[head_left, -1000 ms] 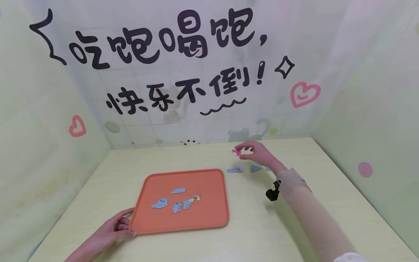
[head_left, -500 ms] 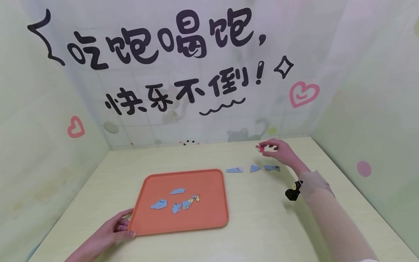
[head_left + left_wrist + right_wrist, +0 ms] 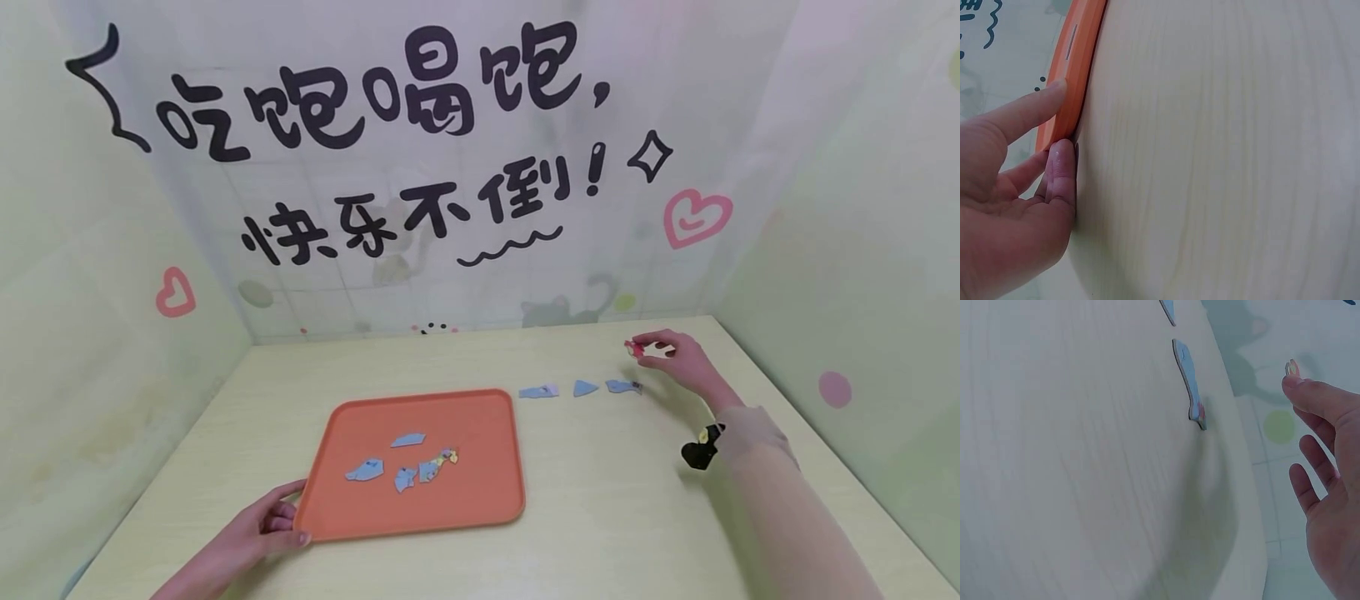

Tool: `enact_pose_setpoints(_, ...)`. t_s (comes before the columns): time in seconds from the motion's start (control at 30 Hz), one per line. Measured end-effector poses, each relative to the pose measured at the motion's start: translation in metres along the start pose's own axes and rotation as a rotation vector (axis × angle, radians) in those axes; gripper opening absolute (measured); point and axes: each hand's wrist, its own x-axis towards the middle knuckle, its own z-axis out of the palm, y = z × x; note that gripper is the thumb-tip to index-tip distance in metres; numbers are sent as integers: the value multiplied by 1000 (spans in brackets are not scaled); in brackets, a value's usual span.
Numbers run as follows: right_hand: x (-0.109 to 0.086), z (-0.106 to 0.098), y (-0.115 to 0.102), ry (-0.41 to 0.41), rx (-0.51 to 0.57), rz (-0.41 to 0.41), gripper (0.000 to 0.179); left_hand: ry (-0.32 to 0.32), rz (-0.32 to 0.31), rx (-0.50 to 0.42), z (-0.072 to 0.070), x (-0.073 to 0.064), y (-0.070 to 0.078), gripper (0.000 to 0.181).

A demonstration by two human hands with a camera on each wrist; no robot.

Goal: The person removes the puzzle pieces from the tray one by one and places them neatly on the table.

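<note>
My right hand (image 3: 682, 358) pinches a small pink puzzle piece (image 3: 634, 349) between thumb and fingers, raised above the table at the back right. In the right wrist view only a bit of that puzzle piece (image 3: 1292, 367) shows past the thumb. At the near left corner of the orange tray (image 3: 487, 500), my left hand (image 3: 262, 527) grips the rim. The left wrist view shows the thumb on the tray's edge (image 3: 1075, 69) and the fingers at its underside. Inside the tray lie several blue puzzle pieces (image 3: 365, 470), one group with yellow parts (image 3: 442, 462).
Right of the tray, three blue pieces lie in a row on the pale wooden table (image 3: 600, 500): a long one (image 3: 538, 391), a triangular one (image 3: 585, 387) and a wavy one (image 3: 623, 386). A printed cloth wall (image 3: 480, 283) stands behind the table, with walls on both sides.
My right hand has moved right with the pink puzzle piece, past the row of blue pieces, uncovering the wavy one. The left hand and the tray have stayed in place.
</note>
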Motion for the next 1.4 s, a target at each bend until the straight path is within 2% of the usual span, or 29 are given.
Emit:
enact_pose_setpoints(0.27,-13,-9,13,4,-24,34,39,6,12,0,0,-1,0,91)
enact_pose_setpoints(0.53,-22,-15,28,-56,-22,121,44,38,-14,3,2,-1,1,93)
enact_pose_setpoints(0.73,-30,-17,34,-111,9,155,45,27,2,1,1,-1,0,92)
enact_pose_setpoints(0.87,-35,-17,40,-146,8,148,45,30,-3,2,2,-1,1,92)
enact_pose_setpoints(1.07,-38,-15,51,-149,-23,100,43,30,7,0,2,-3,2,91)
enact_pose_setpoints(1.4,-34,-17,53,-243,-11,113,47,58,-9,14,4,-3,5,90)
